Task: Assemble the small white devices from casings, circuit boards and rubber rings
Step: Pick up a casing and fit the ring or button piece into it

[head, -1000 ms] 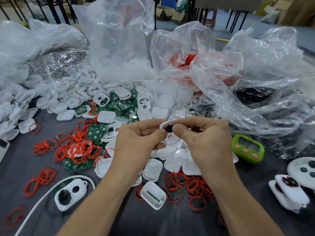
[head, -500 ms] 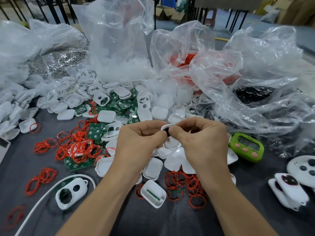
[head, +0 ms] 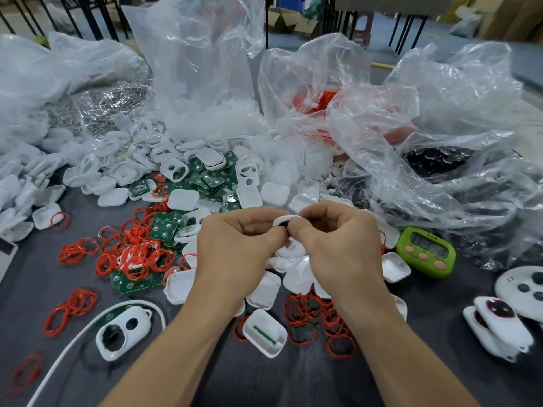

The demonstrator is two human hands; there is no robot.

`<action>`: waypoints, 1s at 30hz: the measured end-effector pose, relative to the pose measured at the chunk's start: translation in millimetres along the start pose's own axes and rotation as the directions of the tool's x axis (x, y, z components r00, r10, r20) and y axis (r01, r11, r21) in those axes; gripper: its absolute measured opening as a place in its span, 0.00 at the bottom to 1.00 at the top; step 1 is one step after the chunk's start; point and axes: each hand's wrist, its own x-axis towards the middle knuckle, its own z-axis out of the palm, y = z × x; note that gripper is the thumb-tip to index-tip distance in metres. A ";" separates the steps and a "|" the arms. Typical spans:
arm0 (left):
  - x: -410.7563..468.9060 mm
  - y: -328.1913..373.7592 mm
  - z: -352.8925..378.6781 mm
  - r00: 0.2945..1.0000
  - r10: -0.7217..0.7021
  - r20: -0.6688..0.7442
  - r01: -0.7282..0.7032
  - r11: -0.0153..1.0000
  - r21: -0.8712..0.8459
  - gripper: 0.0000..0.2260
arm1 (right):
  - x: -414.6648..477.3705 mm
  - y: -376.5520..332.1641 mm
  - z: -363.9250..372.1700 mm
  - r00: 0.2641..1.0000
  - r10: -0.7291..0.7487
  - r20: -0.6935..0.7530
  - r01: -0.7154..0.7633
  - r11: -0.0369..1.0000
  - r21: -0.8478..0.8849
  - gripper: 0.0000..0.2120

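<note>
Both hands meet above the middle of the table on one small white casing [head: 282, 221] with a dark part in it. My left hand [head: 235, 245] pinches its left side and my right hand [head: 338, 245] pinches its right side, both thumbs pressed at the dark part. Most of the casing is hidden by fingers. White casing halves [head: 182, 199] lie heaped behind and under the hands. Green circuit boards [head: 163, 229] and red rubber rings [head: 135, 257] are scattered to the left. More red rings [head: 311, 318] lie near my right forearm.
Crumpled clear plastic bags [head: 426, 136] of parts fill the back and right. A green timer [head: 426, 252] sits right of my hands. Finished white devices [head: 496, 324] lie at the right edge. A white cable [head: 73, 339] and a two-holed casing front [head: 123, 330] lie front left.
Both hands have drawn slightly closer together on the casing and shifted a little to the left; the dark part is now more covered by the thumbs.
</note>
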 end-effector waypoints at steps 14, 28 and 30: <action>2.1 3.8 0.8 0.999 -0.026 -0.037 0.030 0.994 0.109 0.07 | 2.5 -0.8 -2.2 0.992 0.005 0.123 -0.016 0.996 0.086 0.05; 19.9 6.0 -21.3 0.941 -0.330 -0.071 0.295 0.908 -0.298 0.09 | 25.1 -6.1 -52.9 0.989 -0.022 0.144 0.120 0.689 -0.715 0.12; 20.5 6.2 -21.4 0.942 -0.337 -0.010 0.315 0.891 -0.325 0.13 | 26.5 -1.6 -54.7 0.989 -0.010 0.149 0.113 0.703 -0.702 0.13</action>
